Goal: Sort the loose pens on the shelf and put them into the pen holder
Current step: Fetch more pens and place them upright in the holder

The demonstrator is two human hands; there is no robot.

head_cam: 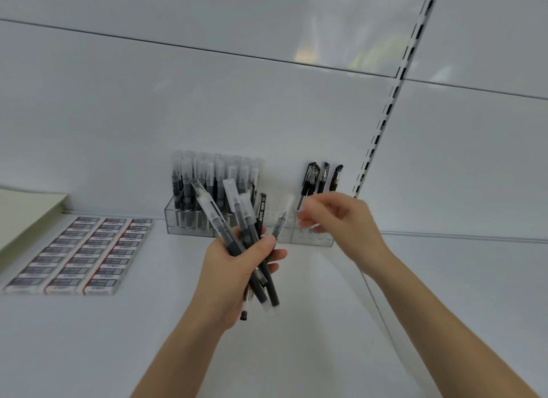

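Observation:
My left hand (234,271) grips a bundle of several pens (246,237), black with clear caps, fanned out upward in front of the pen holder. The clear acrylic pen holder (189,219) stands at the back of the white shelf. Its left compartment is packed with upright clear-capped pens (213,178); its right compartment holds three black pens (320,178); the middle part looks nearly bare. My right hand (341,219) hovers blurred in front of the right compartment, fingers curled apart. I cannot tell whether it holds anything.
A flat display of several boxed erasers (80,252) lies on the shelf at the left, with a pale sheet or pad (26,214) behind it. A slotted metal upright (385,125) runs up the back wall at the right.

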